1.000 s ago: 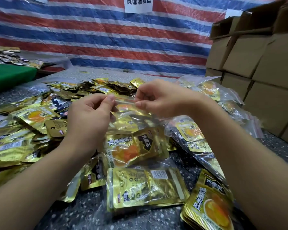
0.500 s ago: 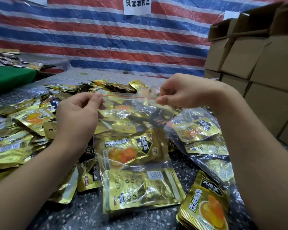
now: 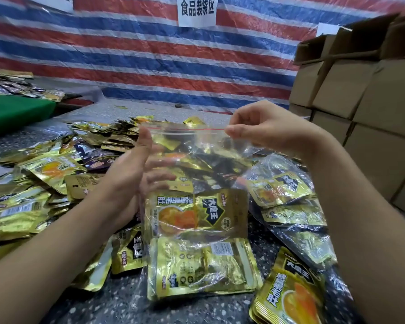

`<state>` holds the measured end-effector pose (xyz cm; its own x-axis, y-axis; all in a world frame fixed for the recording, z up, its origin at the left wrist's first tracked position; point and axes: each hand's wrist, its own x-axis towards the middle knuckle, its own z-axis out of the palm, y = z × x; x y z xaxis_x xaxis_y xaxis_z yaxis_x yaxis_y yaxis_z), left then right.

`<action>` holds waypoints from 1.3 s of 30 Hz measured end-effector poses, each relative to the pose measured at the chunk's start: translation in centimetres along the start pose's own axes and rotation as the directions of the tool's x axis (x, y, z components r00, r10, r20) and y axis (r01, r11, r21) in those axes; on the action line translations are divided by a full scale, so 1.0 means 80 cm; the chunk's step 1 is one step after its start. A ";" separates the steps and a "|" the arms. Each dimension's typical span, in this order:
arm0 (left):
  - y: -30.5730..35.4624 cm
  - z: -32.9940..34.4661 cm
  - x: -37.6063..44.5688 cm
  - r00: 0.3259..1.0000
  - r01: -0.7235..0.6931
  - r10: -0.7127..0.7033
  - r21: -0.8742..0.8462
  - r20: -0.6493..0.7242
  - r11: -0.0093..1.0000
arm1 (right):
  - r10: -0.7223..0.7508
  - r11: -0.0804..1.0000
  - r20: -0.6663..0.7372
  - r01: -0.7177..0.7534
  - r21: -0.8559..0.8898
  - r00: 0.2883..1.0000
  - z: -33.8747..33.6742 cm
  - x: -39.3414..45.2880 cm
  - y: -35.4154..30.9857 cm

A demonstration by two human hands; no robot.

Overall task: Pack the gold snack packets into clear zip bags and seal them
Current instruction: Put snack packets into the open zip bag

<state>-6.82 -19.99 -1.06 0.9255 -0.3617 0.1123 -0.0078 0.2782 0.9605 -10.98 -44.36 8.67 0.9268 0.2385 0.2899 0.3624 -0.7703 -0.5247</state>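
Hanging from the right hand [image 3: 267,127], the clear zip bag [image 3: 197,174] is held up by its top right corner, which we see pinched between thumb and forefinger at the end of the red zip line [image 3: 197,129]. Below that pinch, gold snack packets [image 3: 194,213] sit in the bag's bottom. We note the left hand [image 3: 131,169] at the bag's opposite edge, fingers loosely spread and blurred; whether they touch the film we cannot tell. Whether the zip is closed is also unclear. Beneath the bag lies a filled bag [image 3: 201,267] on the speckled table [image 3: 126,305], loose packets [image 3: 42,178] to the left, cartons [image 3: 360,94] partly cut off to the right.
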 end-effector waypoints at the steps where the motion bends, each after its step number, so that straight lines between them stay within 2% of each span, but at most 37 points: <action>1: 0.000 0.001 -0.001 0.998 0.024 -0.027 0.051 0.059 0.998 | -0.003 1.000 -0.011 0.004 0.013 1.000 0.001 0.000 0.003; 5: -0.002 -0.004 -0.004 0.959 0.093 -0.145 0.214 0.243 0.973 | 0.010 0.999 -0.021 -0.009 0.036 1.000 0.006 0.003 0.013; 7: -0.001 -0.009 -0.007 0.924 0.133 -0.221 0.281 0.312 0.950 | 0.020 0.994 -0.022 -0.018 0.110 1.000 0.006 0.004 0.017; 8: -0.003 -0.011 -0.009 0.910 0.112 -0.248 0.380 0.332 0.918 | 0.022 0.988 -0.023 -0.018 0.156 0.999 0.007 0.004 0.019; 10: -0.007 -0.015 -0.010 0.915 -0.014 -0.238 0.614 0.327 0.789 | 0.015 0.971 -0.032 -0.007 0.238 0.999 0.009 0.005 0.021; 11: -0.009 -0.015 -0.010 0.927 -0.036 -0.220 0.655 0.305 0.755 | 0.011 0.963 -0.038 0.000 0.270 0.999 0.009 0.006 0.022; 13: -0.008 -0.012 -0.008 0.936 0.002 -0.205 0.578 0.286 0.816 | 0.007 0.945 -0.053 0.011 0.327 0.999 0.011 0.007 0.023; 15: -0.006 -0.010 -0.007 0.946 0.093 -0.201 0.385 0.252 0.918 | 0.020 0.899 -0.086 0.020 0.438 0.996 0.014 0.010 0.024; 17: -0.006 -0.011 -0.002 0.959 0.173 -0.206 0.173 0.197 0.970 | 0.087 0.842 -0.066 -0.038 0.537 0.994 0.019 0.015 0.023; 19: -0.005 -0.012 0.004 0.972 0.176 -0.175 0.006 0.154 0.984 | 0.158 0.847 0.065 -0.169 0.503 0.985 0.027 0.019 0.026; 21: -0.001 -0.013 0.009 0.984 0.144 -0.132 -0.091 0.119 0.985 | 0.178 0.880 0.247 -0.266 0.393 0.953 0.037 0.020 0.031; 23: 0.002 -0.016 0.012 0.988 0.141 -0.131 -0.123 0.081 0.982 | 0.144 0.898 0.374 -0.280 0.340 0.916 0.046 0.017 0.032; 25: 0.002 -0.018 0.015 0.986 0.159 -0.151 -0.108 0.075 0.981 | 0.117 0.880 0.400 -0.282 0.383 0.909 0.054 0.018 0.032; 30: 0.006 -0.011 0.014 0.994 0.109 -0.109 -0.268 0.014 0.957 | 0.125 0.823 0.304 -0.270 0.500 0.944 0.052 0.023 0.033; 32: 0.008 -0.010 0.013 0.995 0.074 -0.094 -0.359 -0.038 0.930 | 0.179 0.793 0.191 -0.256 0.552 0.965 0.042 0.022 0.036; 33: 0.008 -0.011 0.012 0.994 0.063 -0.094 -0.383 -0.061 0.922 | 0.237 0.788 0.090 -0.245 0.565 0.967 0.037 0.022 0.039; 34: 0.008 -0.013 0.011 0.993 0.059 -0.095 -0.384 -0.076 0.921 | 0.307 0.770 -0.022 -0.235 0.593 0.951 0.032 0.023 0.041; 36: 0.009 -0.012 0.009 0.992 0.065 -0.098 -0.351 -0.078 0.934 | 0.469 0.655 -0.213 -0.176 0.735 0.857 0.024 0.029 0.048; 38: 0.010 -0.011 0.006 0.993 0.072 -0.097 -0.320 -0.066 0.945 | 0.601 0.510 -0.285 -0.083 0.856 0.747 0.017 0.033 0.057; 39: 0.010 -0.011 0.006 0.993 0.074 -0.098 -0.311 -0.063 0.947 | 0.640 0.446 -0.263 -0.070 0.892 0.722 0.015 0.032 0.062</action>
<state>-6.06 -19.19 -0.44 0.9439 -0.3303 0.0012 0.1787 0.5137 0.8391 -6.71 -46.91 5.85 0.8753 -0.4761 0.0844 0.1846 0.1678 -0.9684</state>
